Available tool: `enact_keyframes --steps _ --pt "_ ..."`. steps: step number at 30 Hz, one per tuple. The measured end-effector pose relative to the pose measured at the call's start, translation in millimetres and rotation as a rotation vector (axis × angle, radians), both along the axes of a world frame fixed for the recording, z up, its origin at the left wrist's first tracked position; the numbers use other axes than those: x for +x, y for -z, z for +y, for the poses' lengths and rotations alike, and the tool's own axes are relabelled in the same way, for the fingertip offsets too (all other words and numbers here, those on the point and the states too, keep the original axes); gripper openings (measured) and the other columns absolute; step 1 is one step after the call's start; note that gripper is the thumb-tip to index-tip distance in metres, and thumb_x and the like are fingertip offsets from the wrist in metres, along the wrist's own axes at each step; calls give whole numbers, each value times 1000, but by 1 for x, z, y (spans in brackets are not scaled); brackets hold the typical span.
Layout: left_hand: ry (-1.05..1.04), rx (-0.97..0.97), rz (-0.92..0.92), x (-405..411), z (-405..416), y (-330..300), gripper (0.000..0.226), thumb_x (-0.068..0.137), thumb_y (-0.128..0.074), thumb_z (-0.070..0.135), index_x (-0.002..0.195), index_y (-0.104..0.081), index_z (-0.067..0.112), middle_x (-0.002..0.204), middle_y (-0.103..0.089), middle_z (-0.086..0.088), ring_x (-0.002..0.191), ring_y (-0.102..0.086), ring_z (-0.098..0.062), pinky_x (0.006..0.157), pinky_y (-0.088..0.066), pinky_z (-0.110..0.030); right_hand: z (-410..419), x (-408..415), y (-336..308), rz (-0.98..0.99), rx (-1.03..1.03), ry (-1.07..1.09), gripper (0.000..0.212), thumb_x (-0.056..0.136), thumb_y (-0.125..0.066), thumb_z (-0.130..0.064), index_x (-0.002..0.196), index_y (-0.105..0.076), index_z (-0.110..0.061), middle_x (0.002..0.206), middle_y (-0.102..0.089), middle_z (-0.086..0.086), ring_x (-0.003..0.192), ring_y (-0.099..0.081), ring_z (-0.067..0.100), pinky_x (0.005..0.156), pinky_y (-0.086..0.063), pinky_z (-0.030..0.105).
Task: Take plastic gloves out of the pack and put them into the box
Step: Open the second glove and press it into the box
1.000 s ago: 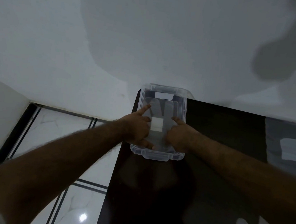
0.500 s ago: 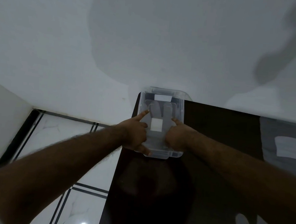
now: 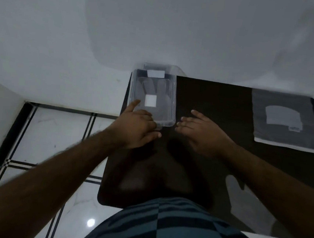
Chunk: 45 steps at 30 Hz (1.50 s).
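A clear plastic box (image 3: pixel 172 101) stands at the far left corner of the dark table (image 3: pixel 211 105). A flat clear plastic glove (image 3: pixel 160 92) lies inside it, fingers pointing away, with a white square tag on it. My left hand (image 3: pixel 138 124) is at the box's near left corner, fingers apart, touching the rim and holding nothing. My right hand (image 3: pixel 199 128) hovers just right of the box over the table, fingers spread and empty. The pack of gloves (image 3: pixel 286 121) lies flat at the far right. Another clear glove (image 3: pixel 244 200) lies on the table beside my right forearm.
The table's left edge runs just beside the box, with white tiled floor (image 3: pixel 54 137) below. A white wall (image 3: pixel 161 23) stands right behind the table. My striped shirt (image 3: pixel 170 225) presses against the near table edge.
Both hands have come out of the box, where they were pressing the glove flat. The right hand moved right over the table; the left drew back to the box's near corner. The view tilted down.
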<state>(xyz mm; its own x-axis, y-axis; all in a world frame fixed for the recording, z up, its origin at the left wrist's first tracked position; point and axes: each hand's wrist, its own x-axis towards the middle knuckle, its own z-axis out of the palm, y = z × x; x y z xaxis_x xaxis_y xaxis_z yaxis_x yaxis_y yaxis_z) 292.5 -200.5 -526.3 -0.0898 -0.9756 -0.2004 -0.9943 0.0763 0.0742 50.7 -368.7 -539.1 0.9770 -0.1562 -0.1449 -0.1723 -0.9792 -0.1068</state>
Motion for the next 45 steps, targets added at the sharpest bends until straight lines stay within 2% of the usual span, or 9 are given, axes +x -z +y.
enact_keyframes --steps 4,7,16,21,27,34,38,42,45 --pt "64 -31 56 -55 28 -11 51 104 -32 59 112 -73 30 107 -75 9 107 -68 -18 110 -39 -46 36 -70 -4 -70 54 8 40 94 -61 -22 134 -68 -23 138 -70 0 137 -59 19 127 -5 36" --pt "88 -18 109 -116 35 7 47 103 -36 56 119 -72 29 109 -75 7 103 -69 -19 101 -44 -44 54 -141 10 -18 114 65 42 100 -46 -29 134 -69 -24 138 -70 0 137 -59 18 128 -13 39" --pt "81 132 301 -300 31 52 41 107 -51 45 142 -62 29 141 -67 7 130 -59 -15 117 -38 -42 76 -342 56 107 243 392 47 101 -39 -46 139 -61 -31 149 -61 -3 144 -48 13 126 -6 35" --pt "54 170 249 -368 29 86 56 102 -56 54 151 -54 27 152 -59 2 141 -51 -20 122 -35 -43 87 -397 83 194 180 352 70 92 -59 -67 150 -51 -29 158 -51 -1 150 -40 20 124 -10 38" --pt "-21 231 92 -387 41 116 95 89 -59 75 165 -33 24 169 -37 -3 155 -31 -28 127 -22 -50 108 -393 96 191 105 296 60 86 -80 -36 141 -59 -26 144 -62 3 137 -55 27 122 -31 48" --pt "-83 79 91 -400 54 131 71 90 -75 45 152 -52 23 146 -61 -4 135 -52 -28 118 -38 -50 105 -390 104 82 57 263 34 86 -78 -23 120 -70 -24 121 -73 3 116 -69 25 109 -50 50" --pt "-52 -30 116 -401 62 137 44 87 -82 40 127 -72 25 124 -72 -1 119 -64 -27 106 -49 -51 107 -396 102 -39 66 238 19 90 -76 -25 108 -73 -23 108 -77 2 103 -72 24 100 -56 47" --pt "-33 -154 205 -397 74 137 10 91 -78 27 99 -79 22 103 -74 1 102 -66 -26 89 -53 -45 103 -383 87 -198 249 329 13 100 -60 -27 106 -70 -21 101 -71 -1 96 -64 17 96 -52 37" --pt "-202 -216 405 -388 80 125 6 96 -70 26 95 -76 25 97 -73 7 97 -63 -19 83 -54 -43 96 -365 64 -246 421 380 18 104 -54 -31 103 -69 -21 93 -68 -4 87 -61 10 83 -52 32"
